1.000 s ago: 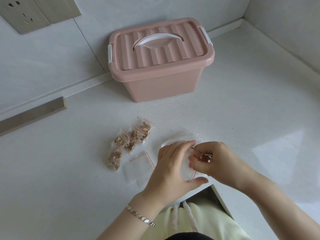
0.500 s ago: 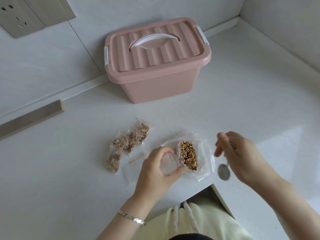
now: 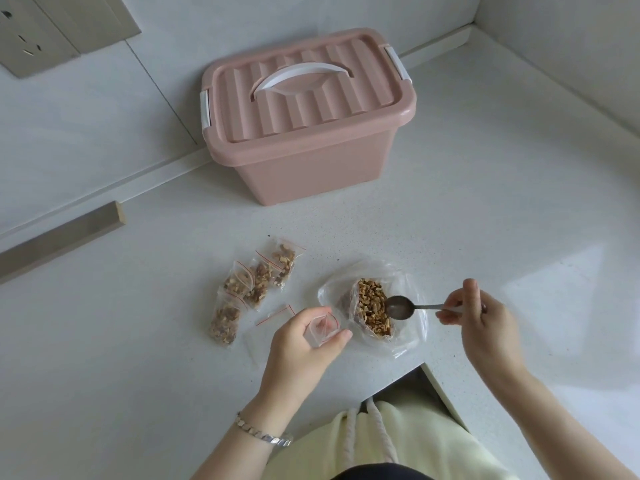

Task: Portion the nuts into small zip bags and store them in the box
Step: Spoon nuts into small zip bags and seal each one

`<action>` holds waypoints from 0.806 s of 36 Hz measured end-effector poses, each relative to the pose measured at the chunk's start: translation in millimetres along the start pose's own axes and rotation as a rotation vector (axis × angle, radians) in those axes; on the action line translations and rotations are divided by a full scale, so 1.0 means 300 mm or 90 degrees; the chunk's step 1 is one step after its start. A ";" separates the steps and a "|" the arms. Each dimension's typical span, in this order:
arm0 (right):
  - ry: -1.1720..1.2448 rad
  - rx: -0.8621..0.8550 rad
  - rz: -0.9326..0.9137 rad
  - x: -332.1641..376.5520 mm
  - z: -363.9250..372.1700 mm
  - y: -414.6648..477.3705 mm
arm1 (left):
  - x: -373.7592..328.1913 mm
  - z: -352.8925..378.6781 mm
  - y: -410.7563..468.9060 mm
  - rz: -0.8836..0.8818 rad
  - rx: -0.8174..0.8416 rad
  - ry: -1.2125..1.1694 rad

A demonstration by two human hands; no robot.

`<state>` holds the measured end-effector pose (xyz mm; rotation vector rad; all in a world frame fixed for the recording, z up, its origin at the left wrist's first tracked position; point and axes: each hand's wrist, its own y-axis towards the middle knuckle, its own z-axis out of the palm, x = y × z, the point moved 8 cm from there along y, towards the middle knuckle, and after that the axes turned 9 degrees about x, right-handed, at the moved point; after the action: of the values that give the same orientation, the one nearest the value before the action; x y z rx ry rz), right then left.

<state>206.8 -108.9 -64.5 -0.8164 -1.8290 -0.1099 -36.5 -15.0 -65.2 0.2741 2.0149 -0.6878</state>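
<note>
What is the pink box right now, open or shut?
Shut. The ribbed lid sits flat on the pink box, covering its whole top, with its white handle lying down.

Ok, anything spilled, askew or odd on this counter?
Nothing much. Two tiny dark specks lie on the counter beyond the filled bags, perhaps nut crumbs. The nuts otherwise sit inside the large bag, where the right hand holds the spoon; the left hand holds an empty zip bag.
</note>
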 end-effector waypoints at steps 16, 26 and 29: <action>0.303 0.083 0.136 -0.176 0.111 0.010 | 0.033 0.030 0.015 -0.052 0.012 0.035; 0.246 0.072 -0.003 -0.145 0.141 -0.020 | 0.152 0.028 0.032 -0.127 -0.037 0.043; 0.234 0.087 -0.003 -0.141 0.158 -0.021 | 0.171 0.059 0.050 -0.146 0.011 0.015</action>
<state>173.4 -113.1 -118.9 -0.6483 -1.4742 -0.1271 -43.6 -17.3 -121.1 0.0609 2.0833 -0.8476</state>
